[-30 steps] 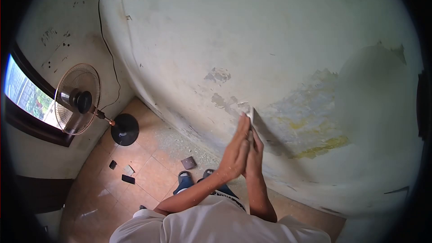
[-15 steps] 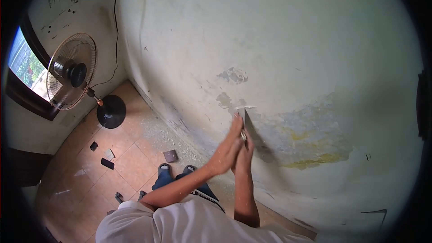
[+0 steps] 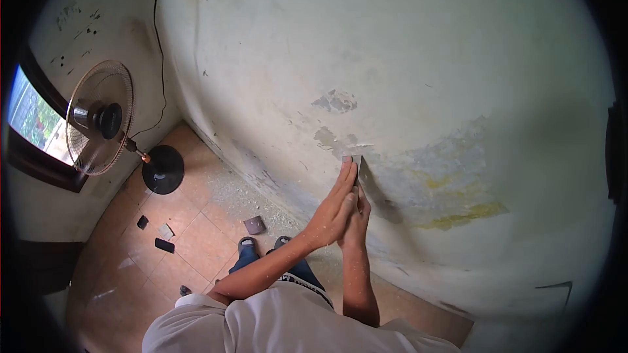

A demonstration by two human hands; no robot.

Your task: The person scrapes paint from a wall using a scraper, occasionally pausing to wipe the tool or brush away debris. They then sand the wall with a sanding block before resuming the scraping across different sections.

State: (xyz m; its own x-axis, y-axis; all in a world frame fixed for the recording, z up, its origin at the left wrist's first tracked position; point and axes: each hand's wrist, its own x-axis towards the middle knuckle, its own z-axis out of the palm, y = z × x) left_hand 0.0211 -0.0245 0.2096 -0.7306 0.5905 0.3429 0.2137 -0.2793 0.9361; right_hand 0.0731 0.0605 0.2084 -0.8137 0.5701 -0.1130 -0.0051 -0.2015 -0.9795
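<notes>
Grey scraper (image 3: 359, 162), likely light and stiff, best gripped low, points to twelve o'clock at a peeling wall (image 3: 418, 78), right hand (image 3: 355, 224) wrapped around its lower end, left hand (image 3: 332, 214) straight-fingered alongside.

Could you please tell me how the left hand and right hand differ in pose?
The left hand has fingers stretched up along the scraper; the right hand sits lower, its fingers looking bent. The left forearm slants; the right forearm is nearly upright in view. Both hands are at the scraper.
</notes>
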